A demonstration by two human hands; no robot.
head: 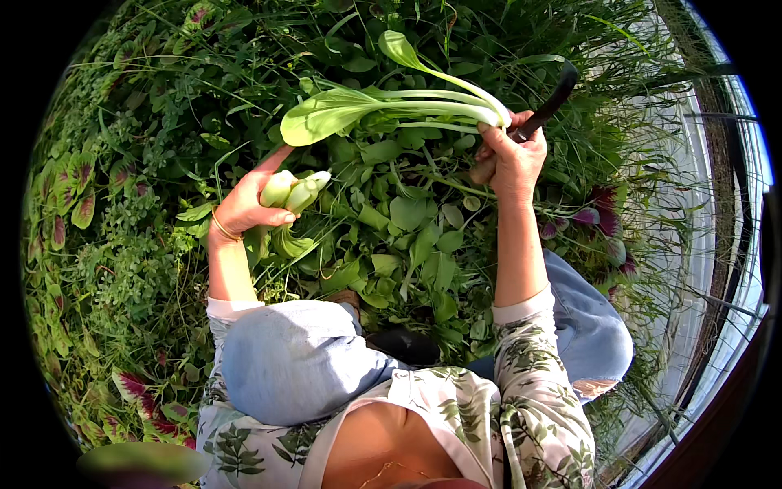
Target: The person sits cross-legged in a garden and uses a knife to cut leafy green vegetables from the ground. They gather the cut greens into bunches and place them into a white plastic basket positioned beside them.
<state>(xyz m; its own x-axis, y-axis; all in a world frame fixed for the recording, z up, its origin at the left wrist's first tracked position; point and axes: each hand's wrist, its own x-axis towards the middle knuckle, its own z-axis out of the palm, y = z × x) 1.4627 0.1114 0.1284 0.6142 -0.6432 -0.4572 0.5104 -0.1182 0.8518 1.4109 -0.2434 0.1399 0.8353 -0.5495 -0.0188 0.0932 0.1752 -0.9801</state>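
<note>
Several cut bok choy heads (296, 191) sit bunched in my left hand (247, 198), their pale stem ends pointing up and to the right. My right hand (516, 156) pinches another bok choy plant (427, 109) by its white base between thumb and fingers. That plant's long stalks and light green leaves stretch leftward, one broad leaf reaching close to my left forefinger. A dark curved blade, that of a sickle or knife (553, 98), juts up and right from the same right hand. Most of its handle is hidden in my fingers.
Low leafy greens (421, 244) grow thickly between my arms. Red-and-green amaranth (605, 214) stands at the right, with more amaranth (79, 183) at the left. Along the right edge run grass and pale sheeting (690, 232). My bent knees (287, 360) and a dark shoe (403, 347) are below.
</note>
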